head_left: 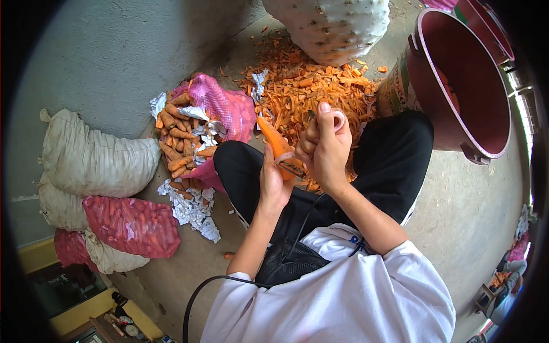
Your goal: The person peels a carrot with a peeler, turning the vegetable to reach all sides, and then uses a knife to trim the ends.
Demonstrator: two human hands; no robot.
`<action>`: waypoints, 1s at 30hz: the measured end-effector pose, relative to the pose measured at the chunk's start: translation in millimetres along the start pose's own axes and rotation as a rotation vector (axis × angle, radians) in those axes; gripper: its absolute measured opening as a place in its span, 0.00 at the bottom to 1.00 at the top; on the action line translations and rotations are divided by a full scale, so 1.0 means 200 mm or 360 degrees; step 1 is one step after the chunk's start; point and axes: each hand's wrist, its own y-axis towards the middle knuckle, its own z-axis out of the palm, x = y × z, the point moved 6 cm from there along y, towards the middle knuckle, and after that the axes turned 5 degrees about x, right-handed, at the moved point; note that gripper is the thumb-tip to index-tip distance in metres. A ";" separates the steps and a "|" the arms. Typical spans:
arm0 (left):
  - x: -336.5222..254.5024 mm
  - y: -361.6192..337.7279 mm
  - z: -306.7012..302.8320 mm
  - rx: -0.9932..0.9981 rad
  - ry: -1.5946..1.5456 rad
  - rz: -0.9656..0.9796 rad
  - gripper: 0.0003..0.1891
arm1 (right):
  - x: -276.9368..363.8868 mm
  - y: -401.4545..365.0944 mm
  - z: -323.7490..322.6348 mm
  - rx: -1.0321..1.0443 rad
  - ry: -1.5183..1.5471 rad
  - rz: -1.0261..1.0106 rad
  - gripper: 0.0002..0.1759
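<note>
My left hand (275,182) is closed around the thick end of a bright orange carrot (274,140), whose narrow tip points up and away. My right hand (329,146) grips a pale pink peeler (290,164). The peeler's bladed head lies across the lower part of the carrot, and a rounded pink end shows above my right fist. Beyond both hands spreads a large heap of carrot peelings and cut ends (309,91). Unpeeled carrots (180,134) spill from an open pink mesh bag (226,108) to the left, among torn paper.
A deep maroon tub (477,123) with some carrots inside stands at the right. White sacks (100,153) and a full red mesh bag (131,226) line the left wall. A bulging white sack (337,28) stands behind the peelings. A black cable (191,297) crosses my lap.
</note>
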 end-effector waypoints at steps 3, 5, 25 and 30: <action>-0.01 -0.01 0.04 -0.0061 -0.0011 0.0036 0.24 | 0.00 -0.01 -0.01 -0.0031 -0.0004 -0.0048 0.16; 0.00 0.00 0.04 0.0002 0.0034 0.0041 0.25 | 0.01 -0.01 -0.02 -0.0057 -0.0087 -0.0140 0.17; 0.01 -0.05 0.06 -0.0102 0.0124 0.0148 0.26 | -0.06 0.09 -0.03 -0.0071 -0.0065 0.0204 0.14; 0.00 -0.06 0.08 0.0034 0.0152 -0.0005 0.12 | -0.06 0.11 0.01 -0.0005 -0.0131 0.0392 0.14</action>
